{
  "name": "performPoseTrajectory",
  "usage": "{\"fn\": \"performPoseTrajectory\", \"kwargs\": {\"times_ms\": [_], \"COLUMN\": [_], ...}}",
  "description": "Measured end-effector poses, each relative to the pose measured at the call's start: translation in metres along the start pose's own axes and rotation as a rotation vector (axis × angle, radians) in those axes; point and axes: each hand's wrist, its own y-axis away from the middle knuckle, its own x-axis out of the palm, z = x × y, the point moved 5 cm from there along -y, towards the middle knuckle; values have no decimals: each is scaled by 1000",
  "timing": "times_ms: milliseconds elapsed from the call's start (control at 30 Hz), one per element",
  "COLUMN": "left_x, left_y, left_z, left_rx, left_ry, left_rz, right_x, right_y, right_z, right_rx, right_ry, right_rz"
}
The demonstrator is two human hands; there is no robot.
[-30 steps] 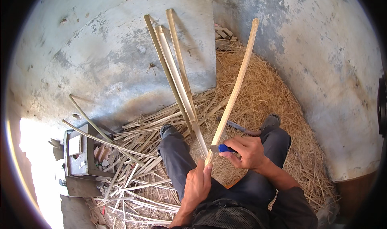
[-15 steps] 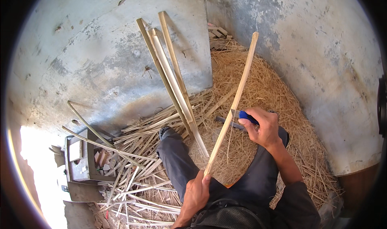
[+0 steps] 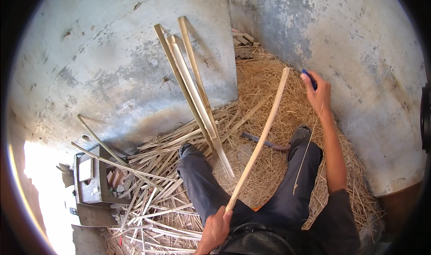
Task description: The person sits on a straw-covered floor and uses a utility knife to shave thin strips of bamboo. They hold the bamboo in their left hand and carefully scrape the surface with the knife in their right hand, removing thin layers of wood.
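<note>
A long, slightly bent bamboo strip (image 3: 264, 133) slants up and away from my left hand (image 3: 216, 230), whose fingers are wrapped round its near end. Out past the strip's far end on the right, my right hand (image 3: 319, 92) is closed on a blue-handled knife (image 3: 310, 79); its blade is hard to make out. The knife is apart from the strip. A thin, curled shaving (image 3: 305, 158) dangles from the right hand down over my right thigh.
Several split bamboo lengths (image 3: 192, 84) lean on the wall. A dark tool (image 3: 257, 139) lies between my feet. Loose strips (image 3: 152, 165) cover the floor at left, beside a wooden box (image 3: 92, 187) of scraps. Fine shavings (image 3: 296, 106) are heaped toward the right wall.
My right hand has moved away and to the right with the knife, off the bamboo strip, trailing a shaving. The strip's far end has dropped lower in view.
</note>
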Motion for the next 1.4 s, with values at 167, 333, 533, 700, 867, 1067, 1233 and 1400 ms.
{"fn": "performPoseTrajectory", "kwargs": {"times_ms": [167,333,533,700,867,1067,1233,1400], "left_x": [-13,-23,-26,-25,-22,-23,-23,-22], "left_y": [-11,-40,-56,-57,-56,-55,-55,-52], "left_z": [2,-19,-49,-61,-65,-70,-70,-72], "left_rx": [26,101,161,180,200,216,212,168], "left_ry": [127,184,152,69,5,-8,20,39], "left_rz": [-80,-124,-200,-248,-293,-291,-267,-240], "right_x": [-1,11,17,20,16,13,12,9], "right_y": [0,88,164,168,165,163,162,151], "right_z": [10,101,171,177,180,179,179,168], "right_rx": [-8,-146,-458,-484,-497,-509,-517,-460], "right_ry": [-68,-359,-346,-347,-304,-274,-260,-226], "right_rz": [25,248,426,415,410,387,376,286]}}
